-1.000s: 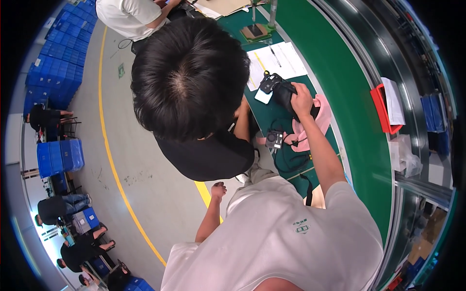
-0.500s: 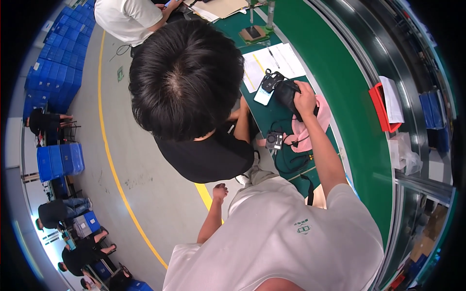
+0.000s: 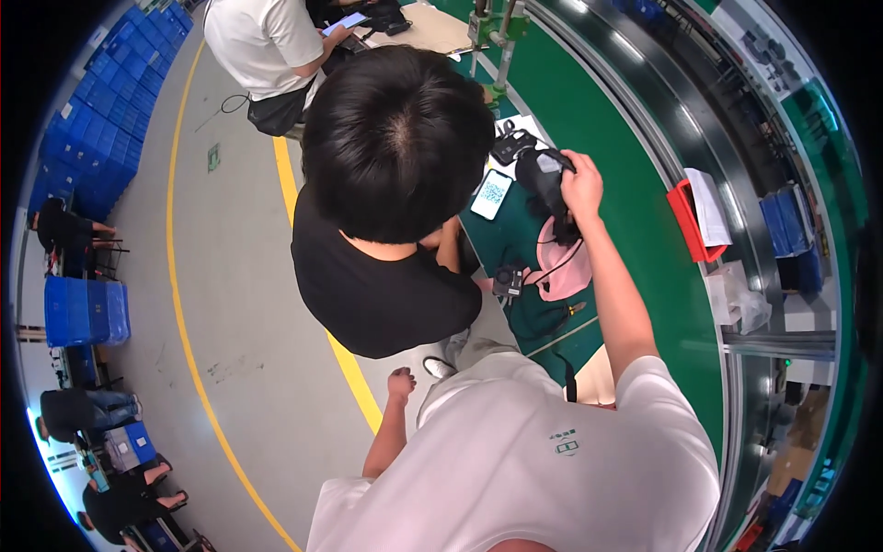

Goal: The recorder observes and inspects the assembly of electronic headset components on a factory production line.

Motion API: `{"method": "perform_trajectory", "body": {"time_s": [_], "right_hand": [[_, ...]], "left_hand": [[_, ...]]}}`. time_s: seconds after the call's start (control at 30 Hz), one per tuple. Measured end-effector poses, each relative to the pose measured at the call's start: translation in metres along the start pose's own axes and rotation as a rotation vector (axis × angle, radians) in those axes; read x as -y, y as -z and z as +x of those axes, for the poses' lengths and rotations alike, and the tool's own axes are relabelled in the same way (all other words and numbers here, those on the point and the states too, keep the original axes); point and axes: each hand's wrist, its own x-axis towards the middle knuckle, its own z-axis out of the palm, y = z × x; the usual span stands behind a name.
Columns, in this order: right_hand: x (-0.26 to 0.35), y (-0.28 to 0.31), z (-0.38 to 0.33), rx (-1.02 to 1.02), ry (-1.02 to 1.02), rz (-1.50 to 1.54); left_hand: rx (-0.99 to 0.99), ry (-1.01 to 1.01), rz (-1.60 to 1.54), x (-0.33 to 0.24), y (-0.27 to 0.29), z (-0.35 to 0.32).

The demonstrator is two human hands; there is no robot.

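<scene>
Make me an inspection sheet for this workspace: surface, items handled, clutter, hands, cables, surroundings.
Surface: dark green flat tabletop, partly covered.
Items handled: black soft cap-like item, exact kind unclear.
Clutter: rectangular phone with lit white screen, pink cloth item, small boxy grey-black device.
Hands: right hand grips the black item; left hand apart from the tabletop, nothing seen in it.
Cables: thin black cable across the pink item.
Surroundings: black-shirted co-worker beside the table, red tray, stacked blue crates.
</scene>
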Motion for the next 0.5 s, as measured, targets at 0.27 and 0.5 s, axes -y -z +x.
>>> {"method": "perform_trajectory", "body": {"time_s": [0.27,0.5], "right_hand": [[-0.06,-0.038,-0.064,0.035,-0.45,0.247],[-0.123,-0.03,-0.097,-0.055,-1.049,1.189]], "left_hand": [[-0.18,0.045,-0.108,0.05,0.073,-0.038],[-0.31,0.123,-0.222,0.095,0.097,-0.075]]}}
